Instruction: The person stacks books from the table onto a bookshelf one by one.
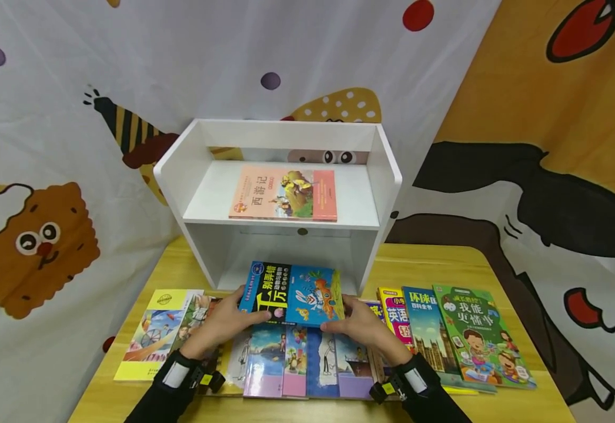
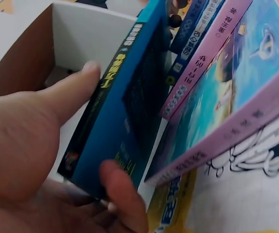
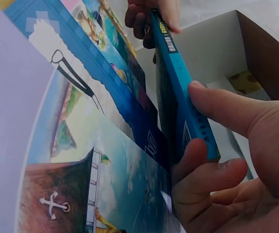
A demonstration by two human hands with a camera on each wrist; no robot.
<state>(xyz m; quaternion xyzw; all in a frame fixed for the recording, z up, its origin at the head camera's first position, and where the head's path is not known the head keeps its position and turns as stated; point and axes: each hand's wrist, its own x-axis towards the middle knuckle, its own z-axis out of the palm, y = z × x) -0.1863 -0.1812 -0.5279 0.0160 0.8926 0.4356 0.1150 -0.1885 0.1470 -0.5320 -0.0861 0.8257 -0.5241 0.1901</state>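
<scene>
A blue and black children's book (image 1: 313,294) with a cartoon rabbit on its cover is held level between both hands, just before the lower shelf. My left hand (image 1: 228,320) grips its left end, thumb on the near edge. At the right end, my right hand (image 1: 363,323) pinches the same book, thumb on one side and fingers beneath. In the left wrist view the book's spine (image 2: 113,73) faces the camera, above picture books with pink spines (image 2: 207,58). Under the held book, a row of picture books (image 1: 265,364) lies on the table.
A white two-level shelf (image 1: 387,170) stands behind the hands. A pink book (image 1: 286,194) lies flat on its upper board. To the right are a green book (image 1: 482,335) and a blue book (image 1: 429,329); a yellow book (image 1: 154,335) lies left. All rest on a wooden table (image 1: 429,258).
</scene>
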